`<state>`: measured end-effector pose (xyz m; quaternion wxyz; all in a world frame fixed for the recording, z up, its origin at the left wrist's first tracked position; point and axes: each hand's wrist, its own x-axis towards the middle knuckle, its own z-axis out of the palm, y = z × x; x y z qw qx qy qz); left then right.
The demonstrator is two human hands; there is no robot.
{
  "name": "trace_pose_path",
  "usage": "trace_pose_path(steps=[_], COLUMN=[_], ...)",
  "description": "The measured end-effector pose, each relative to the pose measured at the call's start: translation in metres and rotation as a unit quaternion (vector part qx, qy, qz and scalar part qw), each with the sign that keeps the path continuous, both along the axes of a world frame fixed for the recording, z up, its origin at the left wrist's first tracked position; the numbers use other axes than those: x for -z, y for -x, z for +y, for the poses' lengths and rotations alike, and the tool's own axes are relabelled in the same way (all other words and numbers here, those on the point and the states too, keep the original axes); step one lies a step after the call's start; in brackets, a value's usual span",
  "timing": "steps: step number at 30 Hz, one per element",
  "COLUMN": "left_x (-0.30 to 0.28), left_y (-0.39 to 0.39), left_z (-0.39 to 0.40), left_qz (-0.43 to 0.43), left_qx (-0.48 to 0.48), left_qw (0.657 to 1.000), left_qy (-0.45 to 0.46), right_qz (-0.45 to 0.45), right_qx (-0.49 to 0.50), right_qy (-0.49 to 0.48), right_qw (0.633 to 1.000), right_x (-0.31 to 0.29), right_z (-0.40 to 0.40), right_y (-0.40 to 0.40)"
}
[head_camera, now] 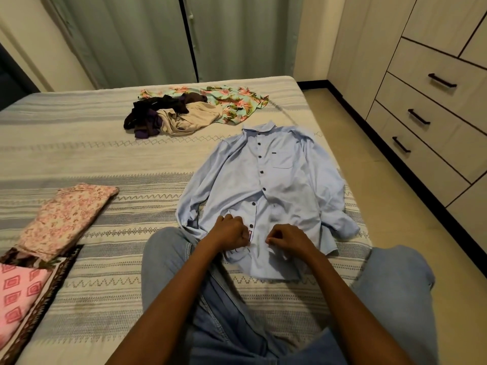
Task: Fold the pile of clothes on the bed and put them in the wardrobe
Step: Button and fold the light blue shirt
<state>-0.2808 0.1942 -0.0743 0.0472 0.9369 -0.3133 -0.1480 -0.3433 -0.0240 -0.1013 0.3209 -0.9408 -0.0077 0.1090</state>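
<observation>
Both hands, left hand and right hand, pinch the blue shirt at its lower placket, apparently buttoning. Folded clothes lie left; an unfolded pile waits beyond. Wardrobe step seems undone.

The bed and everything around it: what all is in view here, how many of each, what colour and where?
shirt: one, light blue, spread flat on the bed's right side
pile of clothes: one, floral, beige and dark, far side
folded clothes: one stack, pink patterns, near left
bed: one, grey-striped cover
curtain: one, pale green, behind the bed
drawers: three, cream with dark handles, right
jeans: blue, on the person's legs
left hand: pinches the shirt front
right hand: pinches the shirt front
</observation>
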Motion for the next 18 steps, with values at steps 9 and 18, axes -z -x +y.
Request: trace_pose_path(steps=[9,18], left_x=[-0.010,0.008], left_y=[0.004,-0.033], left_z=[-0.015,-0.044], left_qz=[0.312,0.043], left_qx=[-0.032,-0.147], left_qw=[0.949,0.985], left_qy=[-0.047,0.082], right_qz=[0.192,-0.053], right_qx=[-0.020,0.111], right_qy=[-0.084,0.074], right_qw=[0.978,0.990], right_x=[0.001,0.002], right_z=[-0.009,0.012], right_y=[-0.001,-0.048])
